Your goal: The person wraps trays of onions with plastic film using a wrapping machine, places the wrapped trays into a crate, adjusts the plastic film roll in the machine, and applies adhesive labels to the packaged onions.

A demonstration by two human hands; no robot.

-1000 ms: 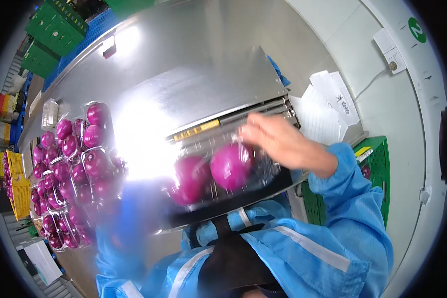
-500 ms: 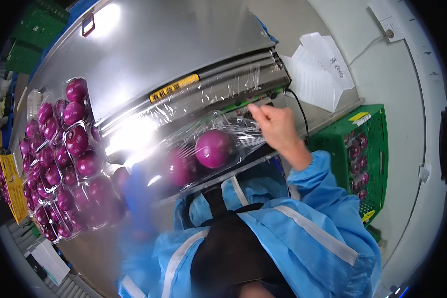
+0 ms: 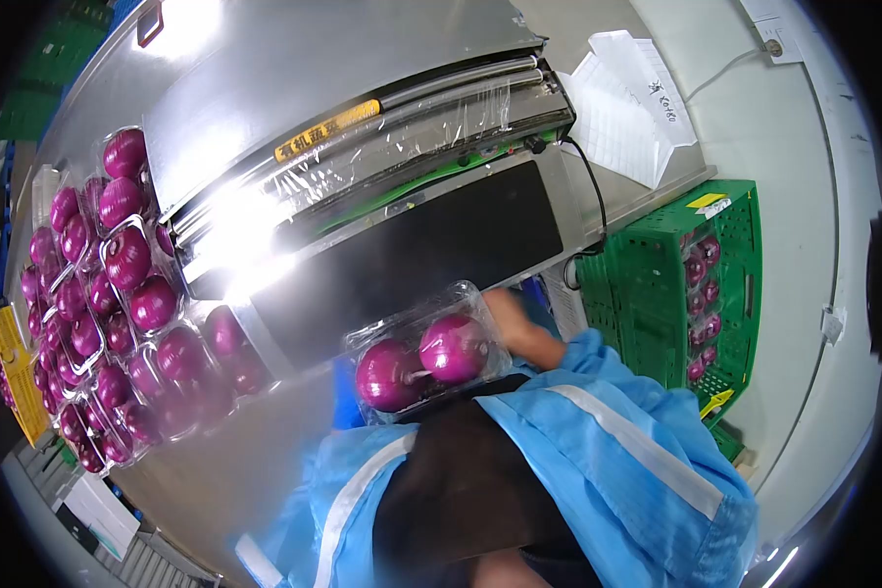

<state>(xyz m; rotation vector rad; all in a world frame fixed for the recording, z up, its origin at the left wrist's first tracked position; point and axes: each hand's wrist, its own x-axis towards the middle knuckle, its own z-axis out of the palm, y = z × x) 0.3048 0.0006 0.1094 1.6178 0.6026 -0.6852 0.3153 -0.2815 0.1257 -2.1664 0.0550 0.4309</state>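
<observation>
Purple onions [image 3: 456, 349]; green crate [image 3: 661, 284]; blue, white-striped jacket [image 3: 627, 431].

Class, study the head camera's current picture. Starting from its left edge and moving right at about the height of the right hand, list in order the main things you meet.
Yellow crate → rows of packed purple onions → clear pack of two purple onions → right hand → green crate.

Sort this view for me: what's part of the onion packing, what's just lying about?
Part of it:
- two-onion pack, right hand at its right end
- metal rollers and black plate
- onion packs at left
- green crate with onions, probably

Apparently just lying about:
- loose papers beyond the rollers
- white sheet, lower left
</observation>
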